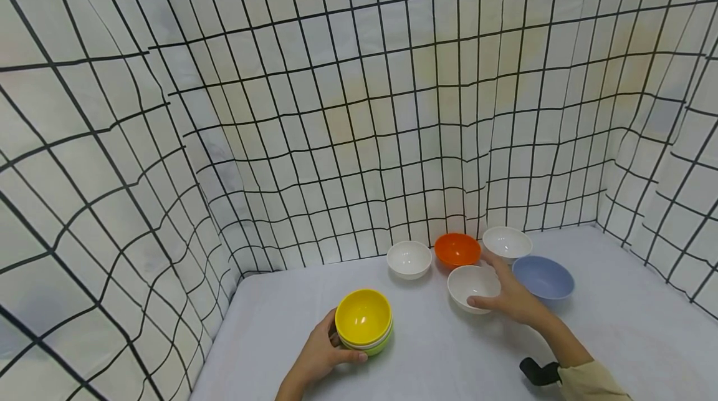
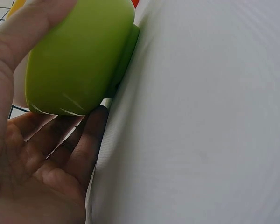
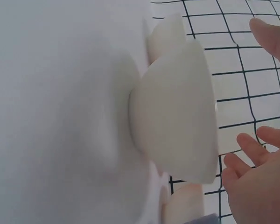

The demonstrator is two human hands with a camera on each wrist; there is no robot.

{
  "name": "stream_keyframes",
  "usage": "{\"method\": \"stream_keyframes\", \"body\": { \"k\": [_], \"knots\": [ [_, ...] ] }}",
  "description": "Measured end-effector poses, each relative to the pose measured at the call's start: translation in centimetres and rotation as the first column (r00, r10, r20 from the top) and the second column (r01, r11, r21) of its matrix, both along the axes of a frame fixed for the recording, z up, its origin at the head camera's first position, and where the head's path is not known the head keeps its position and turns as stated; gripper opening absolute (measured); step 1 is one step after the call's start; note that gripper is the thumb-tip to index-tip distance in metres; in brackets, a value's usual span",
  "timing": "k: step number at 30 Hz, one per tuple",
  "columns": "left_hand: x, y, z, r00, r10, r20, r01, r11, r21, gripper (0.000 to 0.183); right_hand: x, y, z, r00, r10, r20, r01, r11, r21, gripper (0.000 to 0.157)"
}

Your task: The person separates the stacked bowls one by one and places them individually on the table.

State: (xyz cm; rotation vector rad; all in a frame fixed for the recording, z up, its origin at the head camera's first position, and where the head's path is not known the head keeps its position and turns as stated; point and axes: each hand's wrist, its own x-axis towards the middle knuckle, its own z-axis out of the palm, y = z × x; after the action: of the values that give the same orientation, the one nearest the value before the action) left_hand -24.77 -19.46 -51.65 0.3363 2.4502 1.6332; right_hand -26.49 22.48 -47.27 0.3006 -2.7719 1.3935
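At the front of the table, my left hand [image 1: 321, 352] holds a stack of bowls, thumb on the near side and fingers round the left. A yellow bowl [image 1: 363, 316] tops the stack, a white rim shows beneath it, and a lime-green bowl [image 2: 79, 60] is lowest, its foot at the cloth in the left wrist view. My right hand [image 1: 515, 296] hovers over a white bowl [image 1: 468, 284], fingers and thumb spread. In the right wrist view, that hand [image 3: 263, 179] is apart from the bowl's rim and nothing is in its grasp.
Behind that bowl stand an orange bowl [image 1: 457, 250], a second white bowl [image 1: 408, 260] to the left and a third white bowl [image 1: 507, 242] to the right. A blue bowl [image 1: 543, 277] sits right of my right hand. Grid-patterned cloth walls [image 1: 359, 108] enclose the white table [image 1: 269, 314].
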Motion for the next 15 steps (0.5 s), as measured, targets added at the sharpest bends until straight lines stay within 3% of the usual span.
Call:
{"method": "stream_keyframes", "body": {
  "k": [7, 15],
  "knots": [
    [0.0, 0.0, -0.1, 1.0, 0.009, 0.011, -0.009, 1.0, 0.009, 0.112, 0.7, -1.1, 1.1, 0.998, 0.023, -0.052, -0.024, 1.0, -0.012, 0.107],
    [0.0, 0.0, 0.0, 1.0, 0.006, 0.005, -0.006, 1.0, 0.014, 0.11, 1.8, -3.4, 1.6, 0.988, 0.12, -0.094, -0.127, 0.989, -0.08, 0.098]
  ]
}}
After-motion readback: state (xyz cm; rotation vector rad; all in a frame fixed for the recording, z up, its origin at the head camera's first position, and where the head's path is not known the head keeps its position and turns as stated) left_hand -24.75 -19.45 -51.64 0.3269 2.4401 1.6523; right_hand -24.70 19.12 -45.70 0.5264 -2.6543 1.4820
